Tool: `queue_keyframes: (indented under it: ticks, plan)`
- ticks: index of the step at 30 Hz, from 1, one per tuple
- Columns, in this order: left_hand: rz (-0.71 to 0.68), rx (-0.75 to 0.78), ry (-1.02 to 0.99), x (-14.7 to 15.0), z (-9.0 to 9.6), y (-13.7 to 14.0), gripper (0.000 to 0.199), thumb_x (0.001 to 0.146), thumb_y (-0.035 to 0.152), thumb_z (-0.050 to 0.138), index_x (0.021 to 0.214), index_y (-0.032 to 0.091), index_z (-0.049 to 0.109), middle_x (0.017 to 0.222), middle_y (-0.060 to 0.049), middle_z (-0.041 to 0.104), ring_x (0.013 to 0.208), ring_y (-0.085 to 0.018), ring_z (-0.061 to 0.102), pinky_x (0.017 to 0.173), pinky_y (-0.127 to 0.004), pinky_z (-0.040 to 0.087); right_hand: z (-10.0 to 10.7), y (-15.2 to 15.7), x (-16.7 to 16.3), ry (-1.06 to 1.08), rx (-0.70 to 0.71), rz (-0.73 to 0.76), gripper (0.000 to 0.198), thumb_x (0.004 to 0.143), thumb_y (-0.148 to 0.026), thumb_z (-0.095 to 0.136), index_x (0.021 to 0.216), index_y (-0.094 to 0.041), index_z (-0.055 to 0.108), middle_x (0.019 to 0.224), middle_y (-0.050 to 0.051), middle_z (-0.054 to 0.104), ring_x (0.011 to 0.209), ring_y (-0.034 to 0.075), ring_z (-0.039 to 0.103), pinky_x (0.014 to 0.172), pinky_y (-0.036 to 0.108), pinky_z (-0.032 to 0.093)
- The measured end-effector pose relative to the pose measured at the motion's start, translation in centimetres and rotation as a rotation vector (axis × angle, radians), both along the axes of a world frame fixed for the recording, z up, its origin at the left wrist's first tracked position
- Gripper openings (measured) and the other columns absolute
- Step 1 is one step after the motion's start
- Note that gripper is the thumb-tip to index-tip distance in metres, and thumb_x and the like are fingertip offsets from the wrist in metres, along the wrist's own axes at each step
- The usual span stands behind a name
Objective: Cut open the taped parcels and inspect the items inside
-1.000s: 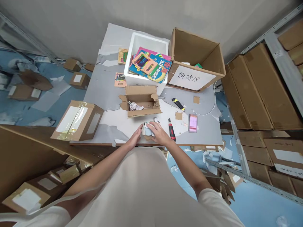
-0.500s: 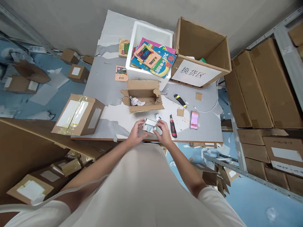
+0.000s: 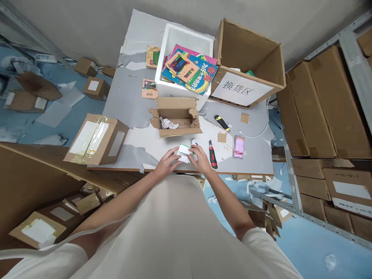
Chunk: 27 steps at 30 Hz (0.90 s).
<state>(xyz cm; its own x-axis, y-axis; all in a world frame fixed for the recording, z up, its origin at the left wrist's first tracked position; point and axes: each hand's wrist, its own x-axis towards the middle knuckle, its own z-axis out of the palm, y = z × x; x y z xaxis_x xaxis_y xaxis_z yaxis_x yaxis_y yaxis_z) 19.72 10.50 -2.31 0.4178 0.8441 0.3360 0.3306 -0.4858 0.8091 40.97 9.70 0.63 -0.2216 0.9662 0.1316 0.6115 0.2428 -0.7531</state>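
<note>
A small white box with green edges (image 3: 184,149) is held between my two hands close to the table's front edge, its flaps standing out. My left hand (image 3: 167,162) grips its left side with fingers and thumb. On the other side, my right hand (image 3: 200,158) pinches the box, the thumb at its near flap. Fingers partly cover the box, and its contents cannot be made out. Just beyond it lies an opened cardboard box (image 3: 180,132) with crumpled paper (image 3: 168,124) inside. A red and black utility knife (image 3: 213,155) rests right of my right hand.
Behind stand a white foam box (image 3: 174,90) piled with books and a large open carton (image 3: 277,75). A yellow and black utility knife (image 3: 221,123), a blurred pink item (image 3: 239,147) and a white cable (image 3: 258,135) lie right. A taped carton (image 3: 112,149) sits left.
The small box has tipped in my hands, and its white flaps now stand out more. My fingers have shifted on it; both hands still hold it.
</note>
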Motion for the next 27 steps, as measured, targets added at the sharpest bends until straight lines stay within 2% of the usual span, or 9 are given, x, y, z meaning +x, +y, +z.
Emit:
queue_keyframes:
  ticks: [7,11,14,18,21,23,25,27]
  plan:
    - [0.181,-0.126,-0.074,1.3,0.9,-0.2,0.014,0.083,0.030,0.063,0.093,0.020,0.060,0.116,-0.011,0.055,0.112,-0.021,0.057,0.096,-0.040,0.049,0.1,-0.1,0.7,-0.090,-0.013,0.076,0.028,0.093,-0.032,0.049,0.117,-0.024,0.062,0.129,0.011,0.055,0.121,0.023,0.054,0.102,0.040,0.048]
    - [0.242,-0.226,-0.117,2.2,1.6,0.0,0.028,0.079,0.027,0.064,0.104,0.020,0.054,0.111,-0.009,0.054,0.108,-0.021,0.056,0.089,-0.037,0.052,-0.1,-0.2,0.6,-0.072,-0.023,0.058,0.030,0.095,-0.031,0.045,0.119,-0.024,0.062,0.131,0.011,0.054,0.123,0.022,0.053,0.104,0.040,0.047]
    - [0.240,-0.276,-0.102,2.6,1.7,0.5,0.039,0.076,0.024,0.063,0.112,0.020,0.051,0.115,-0.010,0.052,0.109,-0.021,0.055,0.086,-0.036,0.052,0.2,-0.3,0.5,-0.069,-0.043,0.053,0.036,0.094,-0.033,0.048,0.128,-0.025,0.056,0.133,0.011,0.052,0.126,0.023,0.051,0.106,0.042,0.045]
    - [0.247,-0.401,-0.073,3.2,1.3,1.4,0.050,0.068,0.019,0.063,0.116,0.020,0.050,0.113,-0.009,0.051,0.108,-0.022,0.055,0.079,-0.034,0.053,0.3,-0.4,0.4,-0.104,-0.049,0.147,0.061,0.085,-0.040,0.063,0.141,-0.026,0.043,0.149,0.014,0.033,0.139,0.028,0.035,0.108,0.047,0.042]
    - [0.251,-0.491,-0.052,3.2,1.3,2.0,0.055,0.066,0.019,0.063,0.119,0.020,0.049,0.112,-0.009,0.052,0.104,-0.022,0.056,0.073,-0.032,0.053,-0.7,-0.7,0.2,-0.142,-0.020,0.226,0.060,0.082,-0.032,0.067,0.138,-0.026,0.046,0.155,0.013,0.021,0.144,0.030,0.022,0.110,0.050,0.038]
    - [0.211,-0.431,-0.003,2.6,1.6,2.3,0.055,0.069,0.025,0.066,0.121,0.020,0.048,0.117,-0.011,0.052,0.108,-0.024,0.055,0.078,-0.036,0.054,-1.6,-0.9,0.0,-0.149,0.003,0.224,0.056,0.085,-0.024,0.063,0.138,-0.029,0.046,0.156,0.011,0.020,0.145,0.029,0.019,0.111,0.049,0.037]
    - [0.091,-0.253,0.084,1.7,2.2,2.6,0.062,0.069,0.034,0.071,0.125,0.019,0.048,0.128,-0.015,0.048,0.119,-0.028,0.051,0.091,-0.045,0.050,-2.5,-1.1,-0.2,-0.140,0.019,0.181,0.055,0.086,-0.019,0.060,0.138,-0.031,0.045,0.157,0.009,0.019,0.145,0.028,0.020,0.110,0.048,0.038]
    - [-0.080,-0.049,0.180,0.8,2.4,2.7,0.062,0.071,0.041,0.073,0.124,0.019,0.050,0.136,-0.017,0.046,0.129,-0.032,0.043,0.103,-0.051,0.041,-3.0,-1.2,-0.4,-0.123,0.014,0.140,0.054,0.086,-0.019,0.061,0.136,-0.030,0.048,0.157,0.010,0.018,0.145,0.029,0.022,0.108,0.047,0.041]
